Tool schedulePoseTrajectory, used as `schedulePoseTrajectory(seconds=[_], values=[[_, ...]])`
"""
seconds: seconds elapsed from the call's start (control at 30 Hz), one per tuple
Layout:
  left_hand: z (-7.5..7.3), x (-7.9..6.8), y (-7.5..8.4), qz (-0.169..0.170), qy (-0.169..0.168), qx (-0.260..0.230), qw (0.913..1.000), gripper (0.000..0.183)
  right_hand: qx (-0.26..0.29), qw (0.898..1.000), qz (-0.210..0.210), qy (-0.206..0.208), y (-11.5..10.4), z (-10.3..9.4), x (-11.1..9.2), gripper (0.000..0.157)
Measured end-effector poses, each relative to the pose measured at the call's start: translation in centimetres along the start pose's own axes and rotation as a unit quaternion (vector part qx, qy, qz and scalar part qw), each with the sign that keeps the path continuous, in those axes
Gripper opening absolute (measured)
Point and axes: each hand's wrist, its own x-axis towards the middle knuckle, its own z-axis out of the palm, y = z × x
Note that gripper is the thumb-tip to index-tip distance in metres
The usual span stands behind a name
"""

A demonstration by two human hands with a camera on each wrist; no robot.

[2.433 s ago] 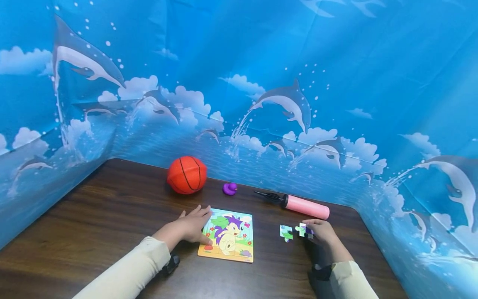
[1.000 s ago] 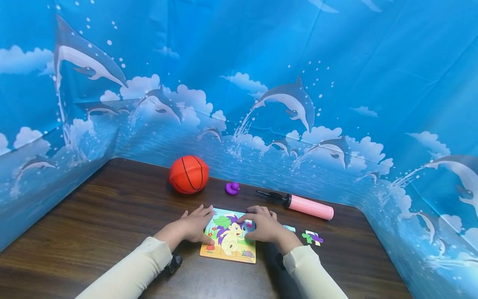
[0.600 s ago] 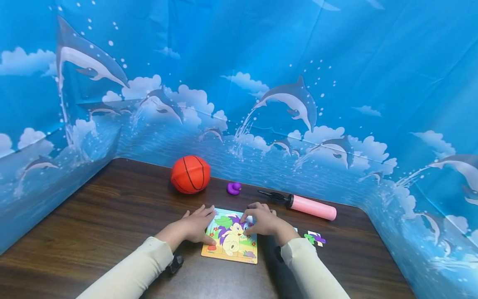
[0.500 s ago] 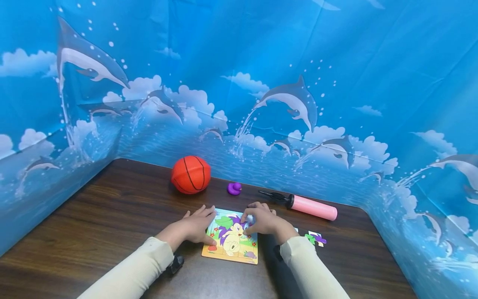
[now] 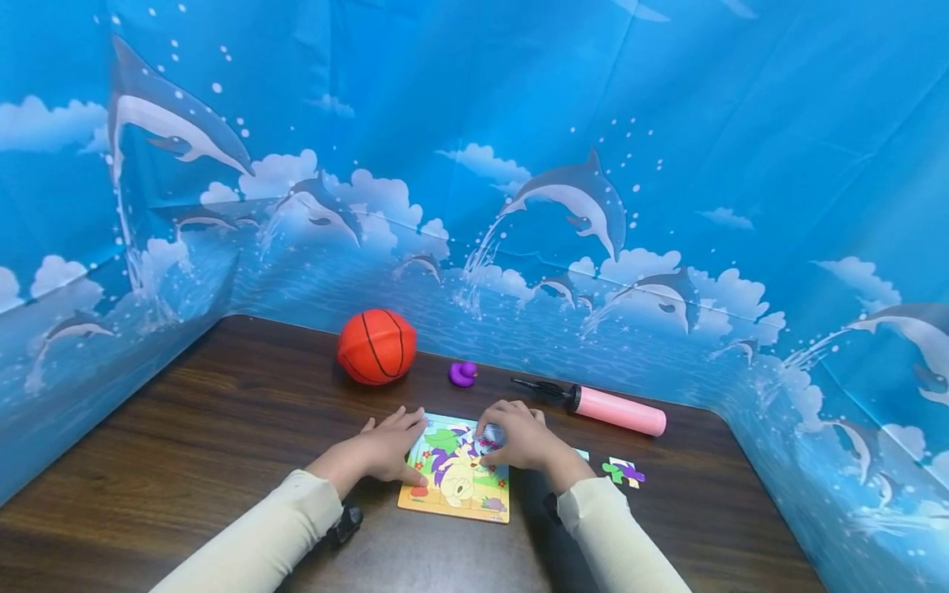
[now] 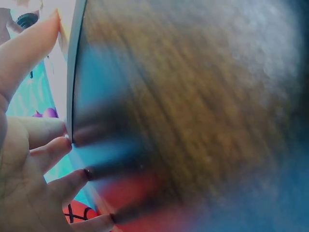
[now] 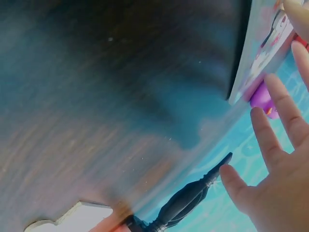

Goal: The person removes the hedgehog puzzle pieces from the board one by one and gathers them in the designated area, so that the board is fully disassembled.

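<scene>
Puzzle board (image 5: 460, 502) lay flat on dark wooden table (image 5: 222, 428), between both hands. Left hand (image 5: 380, 450), fingers spread wide, rested along its left edge. Right hand (image 5: 525, 438) pinched a puzzle piece (image 5: 487, 442) over the board's upper right. Two loose pieces (image 5: 624, 473) lay right; purple duck (image 5: 463, 375), pink pump (image 5: 619, 410) behind.

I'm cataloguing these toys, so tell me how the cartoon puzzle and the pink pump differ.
The puzzle is flat and squarish; the pump is long and tubular. The puzzle shows a multicoloured cartoon; the pump is pink and black. The left hand rests on the puzzle; the pump lies untouched. Both lie on the table.
</scene>
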Motion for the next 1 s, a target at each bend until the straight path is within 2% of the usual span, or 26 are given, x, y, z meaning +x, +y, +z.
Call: schedulePoseTrajectory(seconds=[0.1,0.17,0.5,0.6,0.73,0.8,0.9,0.93,1.0], values=[[0.0,-0.1,0.0,-0.001,-0.002,-0.001,1.0000,0.093,0.001,1.000,0.003,-0.005,0.1,0.0,0.1,0.037],[0.1,0.0,0.0,-0.002,-0.003,-0.001,1.0000,0.093,0.002,1.000,0.010,-0.016,0.1,-0.1,0.2,0.040],[0.0,0.0,0.2,-0.002,0.001,-0.001,1.0000,0.093,-0.024,0.997,0.050,-0.051,-0.6,-1.2,0.6,0.038],[0.0,0.0,0.3,-0.001,0.002,-0.002,1.0000,0.093,-0.024,0.998,0.052,-0.038,-0.4,-1.1,0.7,0.037],[0.1,0.0,0.2,-0.002,0.002,0.000,1.0000,0.094,-0.014,0.999,0.033,0.004,0.0,-0.5,0.6,0.038],[0.1,0.0,0.1,-0.001,0.002,0.002,1.0000,0.094,0.017,0.999,0.021,0.025,0.2,-0.2,0.5,0.036],[0.1,0.0,0.0,0.000,0.004,0.003,1.0000,0.094,0.120,0.992,0.021,0.045,0.5,0.2,0.2,0.028],[0.1,0.0,0.0,-0.001,0.003,0.004,1.0000,0.094,0.160,0.986,0.024,0.051,0.6,0.2,0.1,0.026],[0.1,0.0,-0.1,-0.002,0.004,0.003,1.0000,0.094,0.255,0.964,0.043,0.058,0.8,0.1,-0.2,0.024]])
